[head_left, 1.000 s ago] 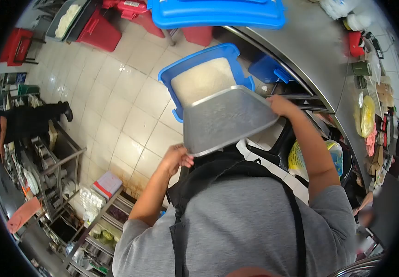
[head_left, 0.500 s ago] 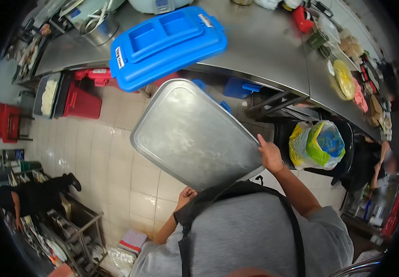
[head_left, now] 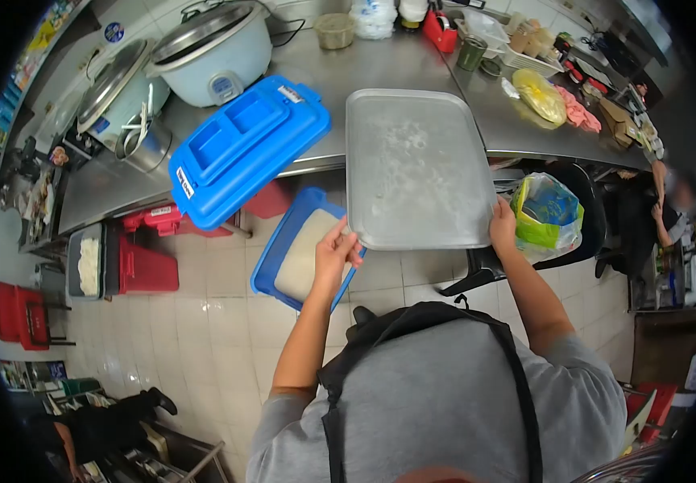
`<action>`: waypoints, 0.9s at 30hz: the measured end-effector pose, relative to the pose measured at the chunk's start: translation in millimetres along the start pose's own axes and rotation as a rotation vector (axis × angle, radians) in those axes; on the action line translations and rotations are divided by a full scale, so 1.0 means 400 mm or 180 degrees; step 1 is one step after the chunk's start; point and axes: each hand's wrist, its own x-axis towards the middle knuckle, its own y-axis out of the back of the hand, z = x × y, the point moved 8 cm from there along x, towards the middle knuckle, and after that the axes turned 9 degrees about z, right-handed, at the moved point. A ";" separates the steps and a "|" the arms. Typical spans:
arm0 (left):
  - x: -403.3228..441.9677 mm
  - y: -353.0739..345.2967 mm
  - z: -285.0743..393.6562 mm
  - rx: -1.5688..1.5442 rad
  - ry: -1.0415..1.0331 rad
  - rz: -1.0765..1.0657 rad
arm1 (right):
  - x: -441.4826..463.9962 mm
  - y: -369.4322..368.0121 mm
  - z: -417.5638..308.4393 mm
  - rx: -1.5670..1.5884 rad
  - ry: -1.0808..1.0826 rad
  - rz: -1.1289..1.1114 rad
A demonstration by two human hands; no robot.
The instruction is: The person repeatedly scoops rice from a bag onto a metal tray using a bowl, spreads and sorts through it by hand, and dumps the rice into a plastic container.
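A rectangular metal tray [head_left: 420, 169], its surface marked with whitish smears, is held out in front of me near the counter's front edge. My left hand [head_left: 337, 256] grips its near left corner, some fingers hidden beneath it. On the near right corner, my right hand [head_left: 503, 225] is closed around the rim. Below and left of the tray stands a blue bin [head_left: 266, 270] holding a white, grain-like mass. A large blue lid [head_left: 243, 145] lies tilted over the counter edge to the left of the tray.
Rice cookers [head_left: 213, 56] and a metal pot [head_left: 145, 149] stand on the steel counter [head_left: 316, 72]. Right of me, a plastic bag [head_left: 548, 217] sits on a black chair. Red bins [head_left: 147, 267] are under the counter at left. Other people are at both sides.
The tray has swung right and forward to the counter edge, now squarer to me. My left hand has come forward to its corner. The blue bin below is now in view.
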 end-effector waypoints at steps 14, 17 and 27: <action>0.192 -0.230 0.007 0.1072 -0.0668 0.0443 | 0.225 0.122 0.016 0.0533 0.0864 -0.0732; 0.099 -0.516 0.199 0.3611 -0.3254 0.0429 | 0.209 0.235 0.171 -0.0081 0.1170 -0.0816; 0.412 -0.700 0.007 0.5244 -0.2347 0.0329 | 0.086 0.343 0.413 -0.0901 0.1112 -0.2087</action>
